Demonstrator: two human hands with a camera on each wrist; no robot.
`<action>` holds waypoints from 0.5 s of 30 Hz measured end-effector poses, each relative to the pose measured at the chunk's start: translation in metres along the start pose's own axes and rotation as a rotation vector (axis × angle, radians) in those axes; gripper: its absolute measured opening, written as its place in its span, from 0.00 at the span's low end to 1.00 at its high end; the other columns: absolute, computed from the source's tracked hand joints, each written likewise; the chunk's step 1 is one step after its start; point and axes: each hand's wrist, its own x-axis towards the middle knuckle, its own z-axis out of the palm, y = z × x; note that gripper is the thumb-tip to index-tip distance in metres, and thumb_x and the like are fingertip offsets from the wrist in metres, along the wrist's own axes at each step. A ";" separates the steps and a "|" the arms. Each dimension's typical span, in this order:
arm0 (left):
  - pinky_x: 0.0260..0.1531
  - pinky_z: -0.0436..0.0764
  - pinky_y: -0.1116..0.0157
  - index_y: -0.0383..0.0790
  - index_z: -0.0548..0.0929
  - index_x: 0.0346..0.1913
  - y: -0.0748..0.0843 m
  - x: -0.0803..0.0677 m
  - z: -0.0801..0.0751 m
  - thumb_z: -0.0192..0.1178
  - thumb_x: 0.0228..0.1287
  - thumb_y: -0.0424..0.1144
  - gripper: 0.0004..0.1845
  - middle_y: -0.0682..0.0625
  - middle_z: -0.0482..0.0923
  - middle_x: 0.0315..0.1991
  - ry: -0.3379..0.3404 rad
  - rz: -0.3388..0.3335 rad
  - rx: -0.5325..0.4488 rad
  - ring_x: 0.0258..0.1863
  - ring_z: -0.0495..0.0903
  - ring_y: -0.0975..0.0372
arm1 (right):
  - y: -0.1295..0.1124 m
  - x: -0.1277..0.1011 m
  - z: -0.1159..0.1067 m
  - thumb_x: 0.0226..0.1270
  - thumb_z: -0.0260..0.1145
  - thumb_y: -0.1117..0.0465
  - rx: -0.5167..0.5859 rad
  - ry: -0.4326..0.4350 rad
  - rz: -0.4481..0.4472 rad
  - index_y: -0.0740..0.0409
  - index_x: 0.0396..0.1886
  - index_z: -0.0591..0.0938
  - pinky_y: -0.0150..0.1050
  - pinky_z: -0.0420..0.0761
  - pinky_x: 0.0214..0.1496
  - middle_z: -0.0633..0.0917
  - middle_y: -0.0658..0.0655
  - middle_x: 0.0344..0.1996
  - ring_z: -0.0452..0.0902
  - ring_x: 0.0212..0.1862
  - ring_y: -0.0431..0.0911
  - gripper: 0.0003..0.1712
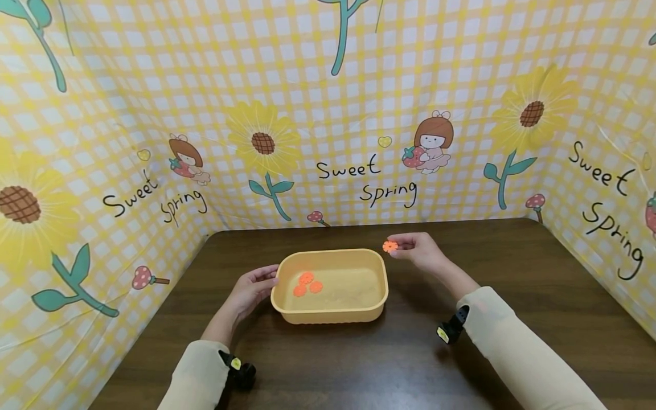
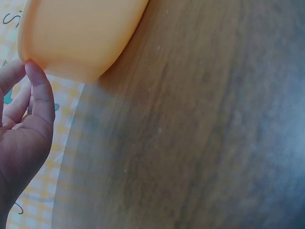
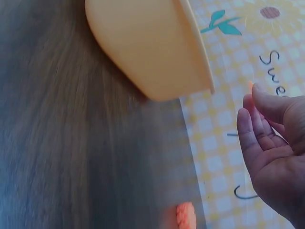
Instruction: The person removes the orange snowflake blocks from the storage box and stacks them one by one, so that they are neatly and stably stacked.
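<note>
— How many of the small orange flower-shaped plastic pieces do you count?

— Four that I am sure of. Three lie together inside the shallow yellow-orange plastic tub, on its floor toward the left end. The fourth orange flower piece is pinched at the fingertips of the right hand, held in the air just past the tub's far right corner, above the dark brown wooden bench. The right wrist view shows another orange bit at the bench edge, too blurred to name.

— And the left hand?

— The left hand rests against the tub's left end, fingers loosely bent with their tips touching the rim, not clamped round it.

— One tub only?

— One tub, standing mid-bench before the yellow checked sunflower backdrop.
</note>
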 end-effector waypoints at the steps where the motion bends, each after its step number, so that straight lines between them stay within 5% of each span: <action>1: 0.41 0.76 0.64 0.33 0.70 0.56 0.000 0.000 0.000 0.61 0.54 0.32 0.25 0.41 0.69 0.47 0.001 -0.001 0.000 0.43 0.73 0.58 | 0.001 -0.001 -0.002 0.52 0.67 0.60 -0.001 0.010 0.005 0.57 0.49 0.78 0.37 0.76 0.36 0.80 0.55 0.39 0.74 0.39 0.46 0.22; 8: 0.41 0.76 0.64 0.34 0.70 0.56 0.000 0.001 0.000 0.60 0.55 0.31 0.24 0.41 0.70 0.47 0.000 -0.006 -0.009 0.43 0.73 0.58 | 0.013 -0.008 -0.018 0.51 0.68 0.57 -0.029 0.057 0.017 0.58 0.50 0.77 0.50 0.74 0.43 0.79 0.58 0.40 0.72 0.42 0.49 0.25; 15: 0.41 0.76 0.64 0.34 0.70 0.56 -0.001 0.001 0.000 0.60 0.54 0.32 0.24 0.41 0.70 0.46 -0.002 0.001 -0.003 0.43 0.73 0.58 | 0.036 -0.009 -0.028 0.49 0.69 0.55 -0.029 0.134 0.087 0.56 0.49 0.77 0.47 0.75 0.40 0.78 0.58 0.39 0.70 0.40 0.49 0.25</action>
